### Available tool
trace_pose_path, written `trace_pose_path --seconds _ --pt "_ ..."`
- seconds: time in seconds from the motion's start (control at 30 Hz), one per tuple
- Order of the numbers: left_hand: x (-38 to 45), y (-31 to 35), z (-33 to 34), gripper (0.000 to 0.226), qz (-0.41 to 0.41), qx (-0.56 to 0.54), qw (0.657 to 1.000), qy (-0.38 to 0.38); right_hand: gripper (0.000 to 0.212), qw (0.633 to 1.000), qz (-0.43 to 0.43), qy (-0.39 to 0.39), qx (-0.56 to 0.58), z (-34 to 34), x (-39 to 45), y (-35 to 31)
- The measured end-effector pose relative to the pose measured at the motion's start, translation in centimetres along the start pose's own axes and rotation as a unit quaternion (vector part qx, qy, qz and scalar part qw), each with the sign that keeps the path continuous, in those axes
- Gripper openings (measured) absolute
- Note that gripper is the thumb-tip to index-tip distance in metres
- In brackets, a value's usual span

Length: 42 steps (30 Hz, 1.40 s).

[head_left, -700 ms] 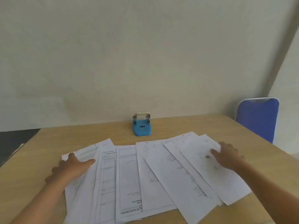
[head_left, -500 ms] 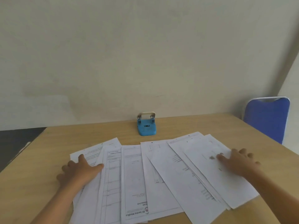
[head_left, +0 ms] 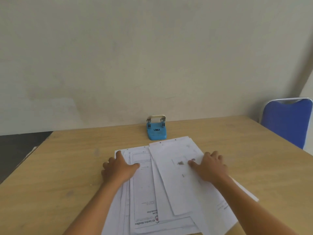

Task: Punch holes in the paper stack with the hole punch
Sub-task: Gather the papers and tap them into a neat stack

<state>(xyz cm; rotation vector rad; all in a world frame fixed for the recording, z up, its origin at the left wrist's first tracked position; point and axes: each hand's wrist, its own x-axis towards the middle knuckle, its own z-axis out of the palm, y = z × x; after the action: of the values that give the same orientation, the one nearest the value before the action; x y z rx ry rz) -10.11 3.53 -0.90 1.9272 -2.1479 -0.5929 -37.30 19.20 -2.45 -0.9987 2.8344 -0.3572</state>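
Note:
Several printed white sheets (head_left: 169,184) lie overlapped in a loose, uneven stack on the wooden table (head_left: 59,167) in front of me. My left hand (head_left: 118,168) rests flat on the stack's left edge, fingers spread. My right hand (head_left: 210,167) presses flat on the right side of the top sheet. Neither hand grips anything. The blue hole punch (head_left: 156,130), with a cream lever, stands upright behind the papers near the wall, apart from both hands.
A blue chair (head_left: 288,122) stands at the table's far right corner. A plain wall runs behind the table. Dark floor (head_left: 15,150) shows past the table's left edge.
Both hands have slid inward toward each other, drawing the fanned-out sheets together into a narrower overlapping stack. The hole punch has not moved.

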Motion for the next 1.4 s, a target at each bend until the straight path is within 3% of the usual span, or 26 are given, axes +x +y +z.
trace_pose_path --seconds 0.2,0.4,0.57,0.73,0.87,0.97,1.03,1.17,1.4 --pt "-0.7 2.0 0.9 0.079 0.017 -0.240 0.971 0.004 0.089 0.999 -0.036 -0.018 0.017 0.5 -1.4 -2.4" --pt "-0.4 1.5 1.0 0.085 0.012 -0.263 0.965 0.003 0.087 0.999 -0.025 -0.005 -0.023 -0.4 -1.4 -1.3" --pt "-0.4 2.7 1.2 0.097 -0.011 -0.319 0.945 -0.064 0.082 0.999 -0.030 -0.030 0.011 -0.2 -2.0 -2.0" --pt "-1.3 3.9 2.7 0.064 0.011 -0.383 0.920 -0.078 0.084 0.992 -0.053 -0.061 0.099 0.3 -2.3 -3.0" --pt "-2.3 4.1 1.9 0.064 0.086 -0.442 0.893 -0.001 0.097 0.977 -0.041 -0.070 0.199 -0.3 -1.7 -3.0" --pt "-3.1 4.7 -0.3 0.059 0.157 -0.475 0.864 0.058 0.097 0.916 -0.039 -0.093 0.388 -1.3 -1.2 -3.1" --pt "-3.5 5.2 -2.0 0.054 0.192 -0.487 0.848 0.086 0.078 0.859 -0.071 -0.108 0.495 -2.6 -1.3 -3.6" --pt "-4.1 6.2 -5.6 0.057 0.238 -0.515 0.806 0.169 0.028 0.811 -0.173 -0.039 0.557 -5.4 -1.6 -4.9" --pt "-5.9 8.2 -10.1 0.055 0.315 -0.570 0.718 0.247 0.025 0.706 -0.230 0.096 0.663 -9.3 -3.8 -6.7"
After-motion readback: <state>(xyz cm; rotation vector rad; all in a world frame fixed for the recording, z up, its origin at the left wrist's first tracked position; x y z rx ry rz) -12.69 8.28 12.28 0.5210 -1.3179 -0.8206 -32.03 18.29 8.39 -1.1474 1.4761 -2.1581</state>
